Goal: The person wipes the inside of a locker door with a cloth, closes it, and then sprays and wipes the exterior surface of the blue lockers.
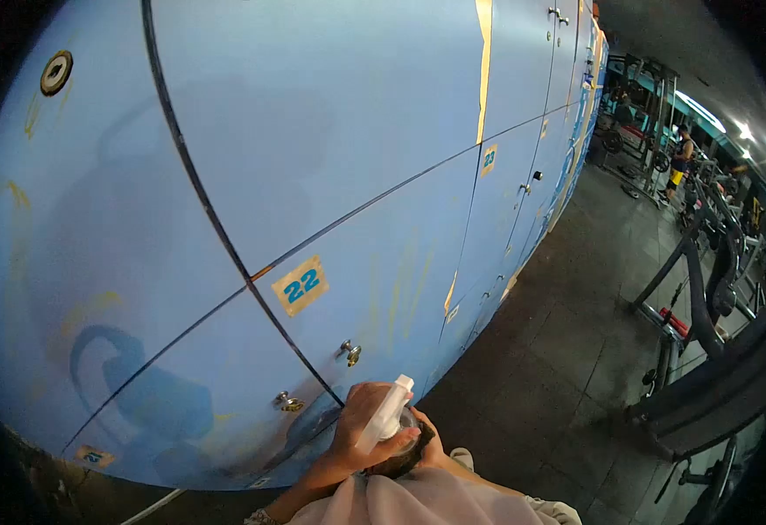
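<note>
Held close in front of my chest is a spray bottle with a white trigger head (390, 415) and a clear body. My left hand (363, 424) is closed around it just below the head, fingers curled over the near side. On the bottle's right side, my right hand (433, 444) is also wrapped, partly hidden by the bottle. A dark brown patch shows between the two hands; what it is I cannot tell. Just beyond my left hand stand the blue locker doors (383, 254), with small metal latches (349, 353) near my knuckles.
A tape label reading 22 (300, 285) is on one door, and yellowish smears mark the paint. Dark floor tiles (540, 376) run along the lockers. Gym equipment (706, 350) stands to the right, with a person (679, 164) far back.
</note>
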The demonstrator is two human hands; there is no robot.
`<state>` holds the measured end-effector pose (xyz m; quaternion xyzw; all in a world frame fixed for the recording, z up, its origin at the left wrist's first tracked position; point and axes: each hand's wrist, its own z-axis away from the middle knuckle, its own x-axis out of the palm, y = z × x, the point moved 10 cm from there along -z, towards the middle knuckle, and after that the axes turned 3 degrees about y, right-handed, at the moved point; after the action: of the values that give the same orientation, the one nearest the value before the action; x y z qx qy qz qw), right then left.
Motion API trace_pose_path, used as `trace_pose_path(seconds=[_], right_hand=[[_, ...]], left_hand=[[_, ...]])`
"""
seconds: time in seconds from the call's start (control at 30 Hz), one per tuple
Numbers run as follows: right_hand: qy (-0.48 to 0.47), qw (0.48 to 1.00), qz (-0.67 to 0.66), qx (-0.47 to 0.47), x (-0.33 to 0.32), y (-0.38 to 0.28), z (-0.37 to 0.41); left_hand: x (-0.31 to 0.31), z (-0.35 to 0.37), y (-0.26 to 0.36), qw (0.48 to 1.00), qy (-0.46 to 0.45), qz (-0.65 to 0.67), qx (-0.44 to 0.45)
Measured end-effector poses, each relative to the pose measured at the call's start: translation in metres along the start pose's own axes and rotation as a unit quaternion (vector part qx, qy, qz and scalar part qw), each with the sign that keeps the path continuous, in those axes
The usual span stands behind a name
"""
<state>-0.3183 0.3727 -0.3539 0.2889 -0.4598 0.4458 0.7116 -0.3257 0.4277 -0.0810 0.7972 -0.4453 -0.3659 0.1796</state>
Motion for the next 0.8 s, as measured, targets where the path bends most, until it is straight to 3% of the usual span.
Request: trace_pose_path(seconds=[0.07,0.13,0.2,0.27,0.37,0.4,0.43,0.5,0.57,0.63,0.8], right_hand=[[0.001,0.999,0.029,0.033,0.003,-0.008,0.004],[0.105,0.973,0.184,-0.087,0.045,-0.036,0.043],[0.118,0.963,0.223,-0.099,0.048,-0.059,0.056],[0.048,0.989,0.140,0.002,0.029,-0.067,0.046],[0.036,0.982,0.183,-0.031,0.029,-0.105,0.062],[0.045,0.975,0.198,-0.095,0.029,-0.127,0.069],[0.024,0.982,0.171,-0.076,0.033,-0.138,0.078],[0.018,0.975,0.171,-0.143,0.024,-0.181,0.091],[0.041,0.982,0.136,-0.122,0.011,-0.209,0.111],[0.035,0.959,0.194,-0.205,0.010,-0.248,0.130],[0.030,0.959,0.159,-0.232,-0.003,-0.290,0.153]], left_hand=[[0.010,-0.005,-0.005,0.998,0.024,0.028,-0.050],[0.023,-0.012,-0.004,0.995,0.042,0.034,-0.082],[0.036,-0.024,0.000,0.994,0.053,0.015,-0.094],[0.050,-0.031,0.001,0.991,0.085,0.024,-0.098],[0.058,-0.043,0.008,0.982,0.146,-0.013,-0.122],[0.060,-0.047,0.010,0.976,0.167,-0.031,-0.133],[0.063,-0.050,0.011,0.972,0.185,-0.060,-0.131],[0.069,-0.050,0.016,0.960,0.215,-0.120,-0.132],[0.074,-0.047,0.015,0.948,0.244,-0.160,-0.129],[0.073,-0.040,0.013,0.933,0.272,-0.195,-0.135],[0.070,-0.032,0.016,0.919,0.292,-0.227,-0.139]])
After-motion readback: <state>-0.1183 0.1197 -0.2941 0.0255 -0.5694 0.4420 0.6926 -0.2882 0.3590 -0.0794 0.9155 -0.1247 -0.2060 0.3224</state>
